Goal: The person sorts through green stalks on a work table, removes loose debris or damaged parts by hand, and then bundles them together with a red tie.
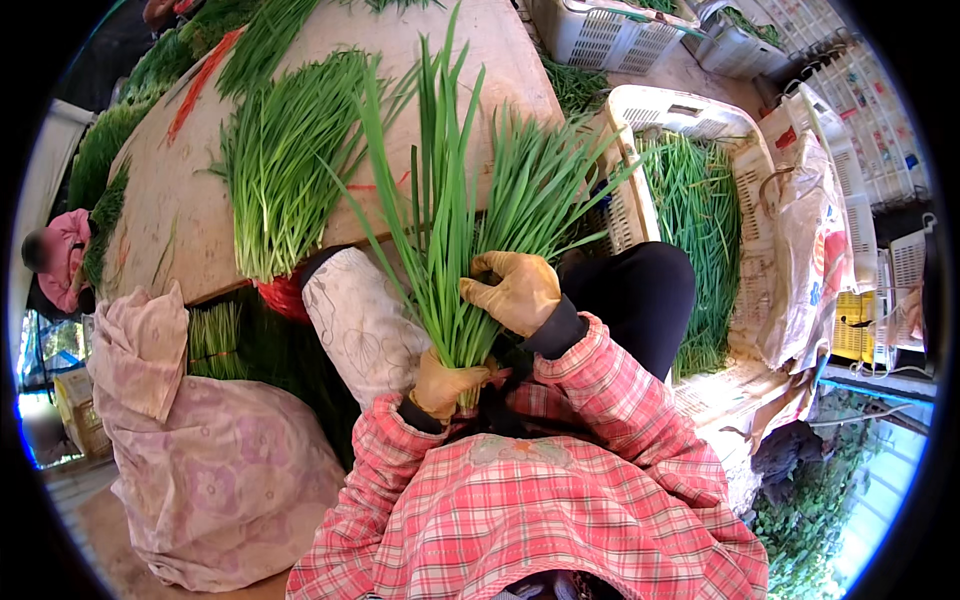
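My left hand [447,386], in a yellowish glove, wraps round the pale lower stems of a bunch of garlic chives [440,240]. The long green leaves stand up and fan out above my lap. At the right side of this bunch is my gloved right hand [520,292], its fingers curled in a pinch at the leaves; exactly how many leaves lie between the fingertips is hidden. More chives [540,185] spread out behind my right hand, leaning to the right. On the board just ahead lies a large loose pile of chives [295,160], stem ends toward me.
A wooden board [180,220] spans the left and front. To my right stands a white plastic crate [690,105] holding chives. Further crates [610,40] are at the back right. A cloth-covered heap [215,480] sits at my left. Another person [65,258] in pink is at far left.
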Motion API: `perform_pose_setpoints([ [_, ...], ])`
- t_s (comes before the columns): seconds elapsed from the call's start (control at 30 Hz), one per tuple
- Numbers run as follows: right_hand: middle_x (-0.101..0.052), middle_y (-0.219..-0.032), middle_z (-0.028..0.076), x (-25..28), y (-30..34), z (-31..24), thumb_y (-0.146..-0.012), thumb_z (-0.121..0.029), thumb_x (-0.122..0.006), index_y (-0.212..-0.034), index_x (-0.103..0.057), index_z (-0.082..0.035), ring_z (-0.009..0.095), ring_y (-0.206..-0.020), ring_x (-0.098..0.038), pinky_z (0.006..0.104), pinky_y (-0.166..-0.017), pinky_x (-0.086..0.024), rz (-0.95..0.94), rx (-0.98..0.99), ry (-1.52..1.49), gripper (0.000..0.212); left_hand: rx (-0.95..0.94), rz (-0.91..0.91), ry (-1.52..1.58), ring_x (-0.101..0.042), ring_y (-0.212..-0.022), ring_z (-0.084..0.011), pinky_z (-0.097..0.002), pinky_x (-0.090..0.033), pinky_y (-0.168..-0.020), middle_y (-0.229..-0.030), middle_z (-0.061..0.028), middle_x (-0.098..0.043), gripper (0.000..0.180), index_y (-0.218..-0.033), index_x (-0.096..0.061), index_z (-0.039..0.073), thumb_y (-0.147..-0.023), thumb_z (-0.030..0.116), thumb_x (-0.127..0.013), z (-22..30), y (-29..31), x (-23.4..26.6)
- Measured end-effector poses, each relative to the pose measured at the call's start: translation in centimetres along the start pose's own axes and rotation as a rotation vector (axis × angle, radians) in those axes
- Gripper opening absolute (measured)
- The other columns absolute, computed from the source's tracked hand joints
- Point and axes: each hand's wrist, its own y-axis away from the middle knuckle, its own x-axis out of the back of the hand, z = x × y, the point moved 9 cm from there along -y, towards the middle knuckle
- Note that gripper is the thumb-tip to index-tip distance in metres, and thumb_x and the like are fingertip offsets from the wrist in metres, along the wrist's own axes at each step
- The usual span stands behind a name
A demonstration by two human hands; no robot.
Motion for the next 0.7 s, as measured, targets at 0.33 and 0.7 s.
perform_pose_setpoints([
  [0.33, -0.063, -0.07, 0.013, 0.1, 1.0, -0.4, -0.076, -0.026, -0.065, -0.097, -0.06, -0.007, 0.03, -0.065, -0.062, 0.0374, -0.061, -0.048, 0.02, -0.118, 0.152, 0.028, -0.041, -0.005, 0.115, -0.06, -0.067, -0.0214, -0.031, -0.047, -0.06, -0.079, -0.0139, -0.062, 0.033, -0.099, -0.054, -0.004, -0.068, -0.01, -0.062, 0.5, -0.2, -0.6],
  [0.7, -0.064, -0.076, 0.018, -1.9, 1.3, -1.3, -0.08, -0.029, -0.059, -0.101, -0.063, -0.004, 0.032, -0.071, -0.063, 0.0394, -0.064, -0.049, -0.101, 0.121, -0.02, 0.033, -0.045, -0.108, 0.086, -0.058, -0.067, -0.0204, -0.03, -0.047, -0.06, -0.08, -0.0123, -0.061, 0.033, -0.1, -0.053, -0.002, -0.068, -0.004, -0.062, 0.5, 0.0, -0.9],
])
